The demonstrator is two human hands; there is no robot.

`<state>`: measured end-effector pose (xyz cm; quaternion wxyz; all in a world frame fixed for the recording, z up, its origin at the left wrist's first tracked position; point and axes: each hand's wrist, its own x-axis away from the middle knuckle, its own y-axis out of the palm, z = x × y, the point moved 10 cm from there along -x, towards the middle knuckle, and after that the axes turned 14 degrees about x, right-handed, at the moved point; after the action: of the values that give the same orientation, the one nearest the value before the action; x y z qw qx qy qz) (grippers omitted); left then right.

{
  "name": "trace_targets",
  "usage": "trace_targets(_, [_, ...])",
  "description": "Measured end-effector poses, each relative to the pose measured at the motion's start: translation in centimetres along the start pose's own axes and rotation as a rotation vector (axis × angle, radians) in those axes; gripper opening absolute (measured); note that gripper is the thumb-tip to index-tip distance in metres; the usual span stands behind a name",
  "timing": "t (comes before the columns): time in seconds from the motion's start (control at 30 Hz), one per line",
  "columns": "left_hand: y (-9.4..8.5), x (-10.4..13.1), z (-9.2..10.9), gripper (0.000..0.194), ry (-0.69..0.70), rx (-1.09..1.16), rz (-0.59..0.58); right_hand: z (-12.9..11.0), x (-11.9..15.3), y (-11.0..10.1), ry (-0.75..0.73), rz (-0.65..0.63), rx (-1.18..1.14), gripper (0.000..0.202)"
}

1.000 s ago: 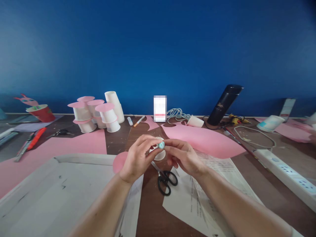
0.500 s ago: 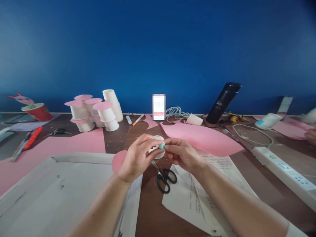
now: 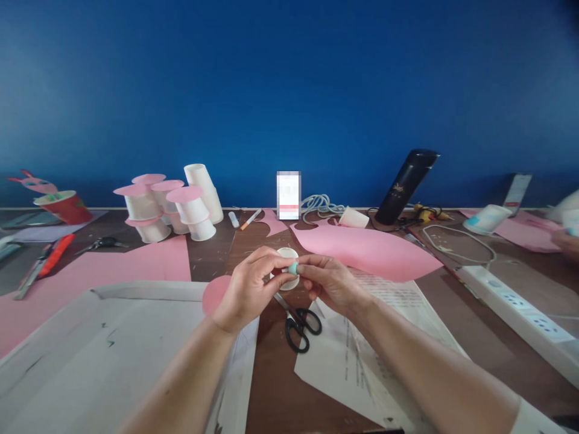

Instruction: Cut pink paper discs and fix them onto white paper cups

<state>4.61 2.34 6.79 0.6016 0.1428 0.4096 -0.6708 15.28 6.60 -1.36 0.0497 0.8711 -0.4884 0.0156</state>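
Observation:
Between the fingertips of both hands is a small light-blue lump (image 3: 293, 268). My left hand (image 3: 248, 286) pinches it from the left, thumb and fingers closed. From the right, the fingertips of my right hand (image 3: 332, 283) close on the same lump. A white paper cup (image 3: 288, 284) sits just behind and below the fingertips, partly covered by them. Black-handled scissors (image 3: 302, 328) lie below the hands on the brown table (image 3: 275, 374). A pink paper disc (image 3: 215, 294) lies beside my left hand.
Stacked cups with pink discs (image 3: 187, 208) stand back left. Behind lie a large pink sheet (image 3: 371, 250) and a tipped cup (image 3: 353, 218). A black bottle (image 3: 407, 187) leans back right. A power strip (image 3: 520, 307) lies right; another person's hand (image 3: 567, 244) shows at the edge.
The view has shifted slightly, so most things sit a little further left. Both hands stay on the light-blue lump. At the right edge, the other person's hand now shows by a cup with blue on it.

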Motion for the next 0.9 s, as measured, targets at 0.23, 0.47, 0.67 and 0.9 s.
trace_targets(0.23, [-0.2, -0.2, 0.1, 0.015, -0.036, 0.038, -0.005, 0.1, 0.1, 0.4, 0.001, -0.047, -0.049, 0.022])
trace_targets(0.47, [-0.4, 0.0, 0.2, 0.017, -0.059, 0.074, -0.020, 0.2, 0.3, 0.6, 0.020, -0.104, -0.024, 0.022])
trace_targets(0.67, [-0.3, -0.2, 0.3, 0.016, -0.057, 0.094, -0.037, 0.6, 0.2, 0.8, 0.045, -0.128, -0.032, 0.025])
trace_targets(0.9, [-0.1, -0.3, 0.3, 0.017, -0.066, 0.109, -0.056, -0.4, 0.3, 0.7, 0.014, -0.148, -0.011, 0.022])
